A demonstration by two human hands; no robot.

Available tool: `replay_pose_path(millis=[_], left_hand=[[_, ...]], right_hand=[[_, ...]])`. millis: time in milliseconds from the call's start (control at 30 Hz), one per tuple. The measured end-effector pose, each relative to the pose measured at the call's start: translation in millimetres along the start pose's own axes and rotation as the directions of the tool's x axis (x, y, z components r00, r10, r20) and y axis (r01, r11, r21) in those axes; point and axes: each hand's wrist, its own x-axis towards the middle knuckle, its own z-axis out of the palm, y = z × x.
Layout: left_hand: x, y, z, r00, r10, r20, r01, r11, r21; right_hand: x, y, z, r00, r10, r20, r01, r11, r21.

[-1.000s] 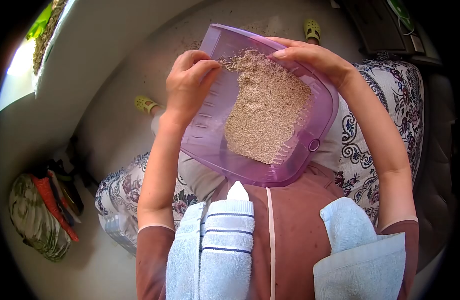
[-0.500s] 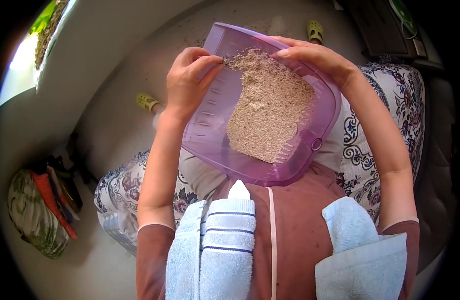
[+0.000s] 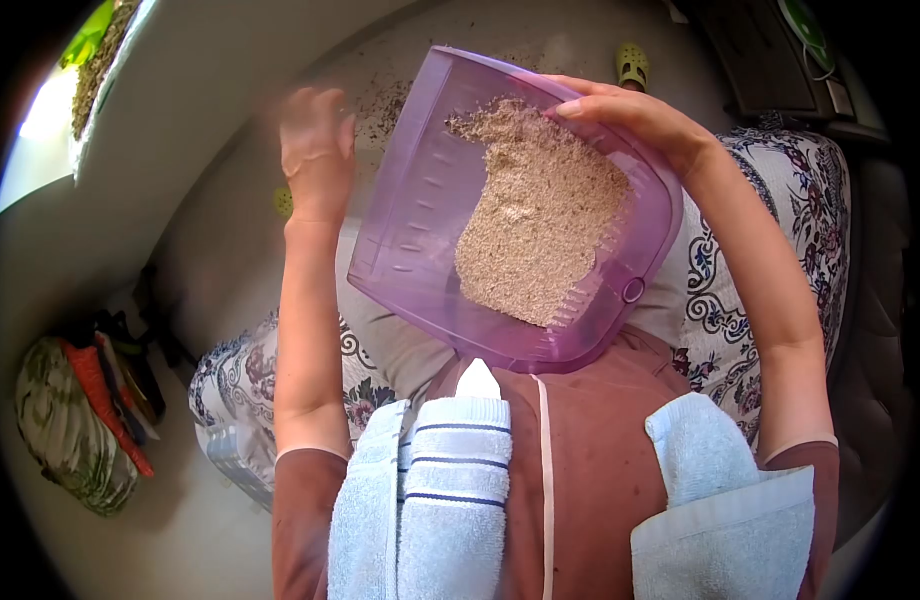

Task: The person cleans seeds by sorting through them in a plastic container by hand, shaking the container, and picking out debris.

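A purple translucent tray (image 3: 405, 215) rests tilted at my lap, with a heap of small beige grains (image 3: 545, 220) spread over its middle and right part. My right hand (image 3: 625, 115) grips the tray's upper right rim, thumb inside and fingers behind. Off the tray's left side, my left hand (image 3: 318, 140) is in the air over the floor, its fingers blurred by motion. Whether those fingers hold anything cannot be made out. Darker bits lie at the heap's upper left edge.
Dark crumbs (image 3: 380, 110) are scattered on the floor beyond the tray. Patterned fabric (image 3: 795, 210) covers the seat on both sides. A light blue towel (image 3: 455, 490) hangs over my chest. Bags (image 3: 80, 425) lie at the lower left, and dark furniture (image 3: 760, 60) stands at the upper right.
My left hand has left the heap's upper left edge and moved left, outside the tray. My right hand keeps its grip, and the tray has shifted only slightly.
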Motion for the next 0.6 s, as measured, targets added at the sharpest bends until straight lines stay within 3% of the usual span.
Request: replay_pose_path(millis=[100, 133, 267, 400, 600], left_hand=[[3, 23, -13, 0.985, -0.122, 0.121, 0.155, 0.933, -0.325], [7, 32, -19, 0.983, -0.095, 0.157, 0.155, 0.888, -0.433], [14, 52, -10, 0.987, 0.042, 0.157, 0.035, 0.888, -0.459], [21, 59, 0, 0.966, -0.026, 0.258, 0.155, 0.856, -0.493], [20, 57, 9, 0.969, 0.028, 0.244, 0.102, 0.857, -0.505]], right_hand=[[1, 3, 0, 1.000, 0.001, 0.004, -0.001, 1.000, 0.016], [1, 3, 1, 1.000, 0.003, 0.008, -0.003, 1.000, 0.018], [0, -1, 2, 1.000, -0.003, 0.024, 0.003, 1.000, 0.002], [4, 4, -1, 1.000, -0.004, 0.024, 0.003, 1.000, 0.028], [5, 9, -2, 1.000, -0.017, -0.025, 0.018, 1.000, 0.011]])
